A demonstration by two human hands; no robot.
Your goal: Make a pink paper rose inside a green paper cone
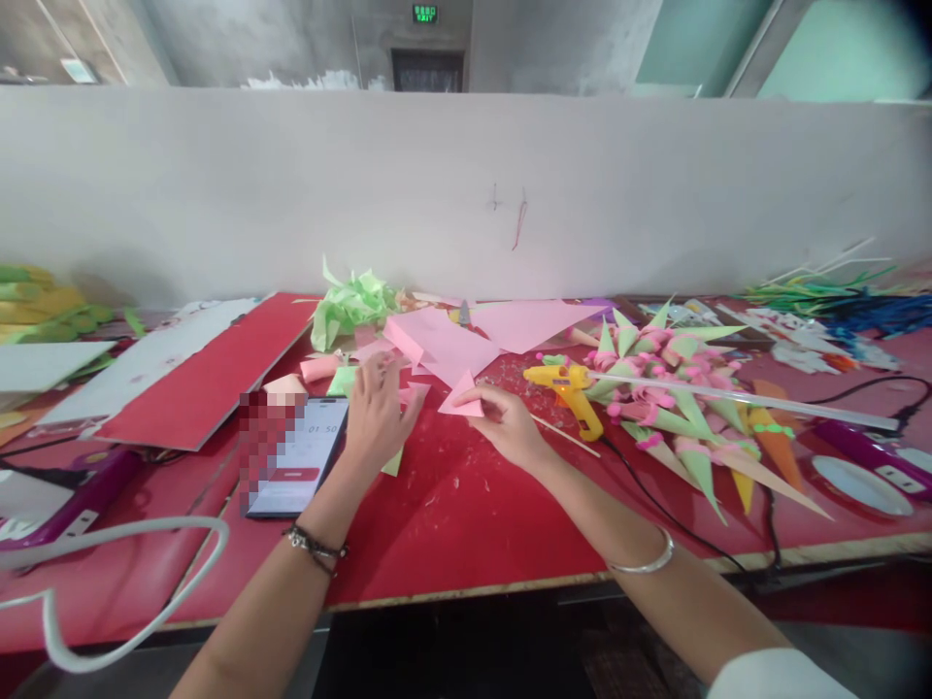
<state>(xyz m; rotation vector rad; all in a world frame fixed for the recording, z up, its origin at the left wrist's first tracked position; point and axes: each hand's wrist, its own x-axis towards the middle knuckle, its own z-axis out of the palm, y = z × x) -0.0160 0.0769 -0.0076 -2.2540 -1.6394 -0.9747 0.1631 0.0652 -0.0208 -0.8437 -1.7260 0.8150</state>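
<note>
My right hand (506,422) pinches a small folded pink triangular piece (460,396), paper or thin foam, between thumb and fingers. To its left, my left hand (375,413) hovers with fingers apart over small pink and green scraps. A pink scrap (414,391) shows by the left thumb; whether they touch I cannot tell. Just beyond both hands lie large pink sheets (448,342), with the tip of a grey-bladed tool (464,313) showing among them.
A phone (295,471) lies beside my left wrist. A yellow glue gun (575,393) with a long clear stick rests on the right, before a heap of pink and green cones (670,388). Crumpled green paper (353,306), a red board (211,374) and a white cable (138,529) are leftward.
</note>
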